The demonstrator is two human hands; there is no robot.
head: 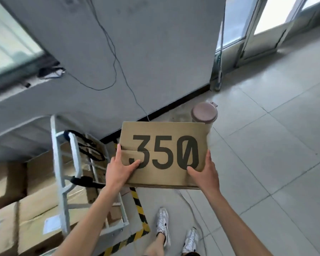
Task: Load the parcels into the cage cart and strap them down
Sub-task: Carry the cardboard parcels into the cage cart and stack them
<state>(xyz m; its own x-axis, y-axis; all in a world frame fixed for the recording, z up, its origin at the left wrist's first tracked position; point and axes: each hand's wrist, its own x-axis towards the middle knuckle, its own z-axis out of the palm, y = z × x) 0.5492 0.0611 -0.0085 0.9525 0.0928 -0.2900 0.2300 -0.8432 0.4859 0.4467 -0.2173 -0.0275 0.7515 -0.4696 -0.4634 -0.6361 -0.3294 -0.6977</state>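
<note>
Left grip (118,172), right grip (204,174) hold one box (164,135).

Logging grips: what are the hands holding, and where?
The brown cardboard box printed 350: left hand grips its near-left edge, right hand its near-right corner.

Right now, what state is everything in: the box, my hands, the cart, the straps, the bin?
350 box: closed, held off the floor.
Left hand: grips the box's left edge.
Right hand: grips its right near corner.
Cage cart: upright.
Black straps: draped on cart frame.
Bin: lid shut.
</note>
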